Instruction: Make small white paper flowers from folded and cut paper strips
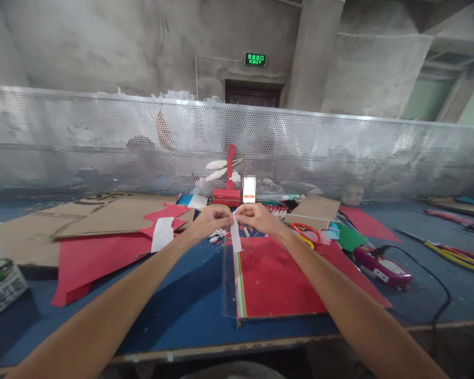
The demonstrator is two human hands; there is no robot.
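Observation:
A narrow white paper strip (236,241) hangs between my two hands over the left edge of a stack of coloured paper (280,279) with a red top sheet. My left hand (213,218) pinches its upper end from the left. From the right, my right hand (256,217) pinches the same end, the fingertips of both hands nearly meeting. Just behind them stands a red paper-covered shape with a broad base and a looped handle (230,163). Beside it a phone (249,189) is propped upright. Small white pieces (218,235) lie below my left hand.
Cardboard sheets (114,213), red paper (102,258) and a white paper piece (163,234) lie left, near a carton (3,284). Rightward are red-handled scissors (306,231), a purple device (383,267) with a black cable, and yellow-and-red handles (458,258). A perforated metal panel (102,126) stands behind.

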